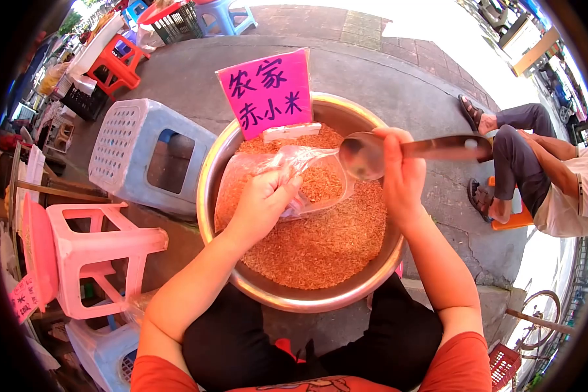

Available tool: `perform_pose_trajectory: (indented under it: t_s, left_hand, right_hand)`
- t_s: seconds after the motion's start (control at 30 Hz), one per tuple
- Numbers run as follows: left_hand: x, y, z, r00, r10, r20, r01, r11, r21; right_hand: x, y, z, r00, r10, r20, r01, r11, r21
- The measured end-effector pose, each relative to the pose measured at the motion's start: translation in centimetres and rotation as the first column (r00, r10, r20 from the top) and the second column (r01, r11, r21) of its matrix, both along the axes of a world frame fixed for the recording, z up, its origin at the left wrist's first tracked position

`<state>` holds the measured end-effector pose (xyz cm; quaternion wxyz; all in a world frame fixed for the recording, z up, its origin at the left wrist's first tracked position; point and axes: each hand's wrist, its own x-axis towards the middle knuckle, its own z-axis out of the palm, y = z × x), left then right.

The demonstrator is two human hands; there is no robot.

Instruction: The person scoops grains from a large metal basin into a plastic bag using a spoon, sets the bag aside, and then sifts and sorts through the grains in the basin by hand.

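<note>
A wide metal basin (pixel 389 258) full of reddish-brown rice grains (pixel 307 258) stands in front of my knees. My left hand (pixel 262 204) is closed on the rim of a clear plastic bag (pixel 245 166), which rests over the grain with some inside. My right hand (pixel 402 173) grips a metal ladle (pixel 447 146) near its bowl, the handle pointing right. The ladle's bowl is tipped at the bag's mouth and looks blurred. A pink handwritten sign (pixel 268 91) stands upright at the basin's far side, in a white holder (pixel 292 131) on the grain.
A grey-blue plastic stool (pixel 127 147) stands left of the basin, with a pink stool (pixel 98 242) nearer me. A red stool (pixel 115 65) is farther back. At right, a person in sandals (pixel 529 163) sits on a low orange stool (pixel 513 219). Grey pavement lies beyond the basin.
</note>
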<state>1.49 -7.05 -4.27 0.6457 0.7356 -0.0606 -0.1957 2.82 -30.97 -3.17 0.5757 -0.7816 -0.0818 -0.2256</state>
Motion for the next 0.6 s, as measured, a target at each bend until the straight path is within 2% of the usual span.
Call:
perform_pose_trajectory:
  t_s: [0.07, 0.17, 0.27, 0.33, 0.37, 0.47, 0.53, 0.6]
  left_hand:
    - [-0.1, 0.2, 0.0, 1.0, 0.027, 0.007, -0.027, 0.999, -0.031]
    - [-0.6, 0.5, 0.4, 0.995, 0.09, 0.045, -0.085, 0.991, -0.104]
    - [-1.5, 0.8, 1.0, 0.986, 0.123, 0.11, -0.099, 0.975, -0.199]
    - [-2.3, 1.4, 3.0, 0.982, 0.163, 0.098, -0.138, 0.965, -0.225]
    - [-2.3, 1.6, 3.9, 0.968, 0.249, 0.019, -0.227, 0.911, -0.344]
    - [-2.3, 4.3, 5.5, 0.91, 0.41, 0.064, -0.312, 0.778, -0.546]
    - [-2.2, 7.2, 6.3, 0.849, 0.526, -0.041, -0.406, 0.601, -0.688]
    - [-2.6, 10.2, 6.3, 0.902, 0.411, -0.136, -0.329, 0.448, -0.832]
  right_hand:
    - [0.8, -1.5, -1.6, 0.98, -0.074, -0.185, 0.103, 0.983, 0.153]
    - [1.5, -3.0, -4.4, 0.961, -0.125, -0.246, 0.155, 0.982, 0.105]
    - [0.5, -3.4, -4.3, 0.896, -0.105, -0.431, 0.136, 0.99, 0.041]
    - [0.4, -3.4, -4.0, 0.93, -0.102, -0.354, 0.118, 0.993, 0.024]
    - [0.2, -3.7, -3.5, 0.933, -0.109, -0.342, 0.11, 0.994, -0.014]
    - [0.1, -4.2, -3.4, 0.936, -0.085, -0.34, 0.079, 0.996, -0.032]
    - [-0.6, -4.2, -3.1, 0.929, -0.07, -0.364, 0.062, 0.997, -0.034]
    - [-1.9, -3.3, -2.2, 0.916, -0.066, -0.396, 0.046, 0.997, -0.059]
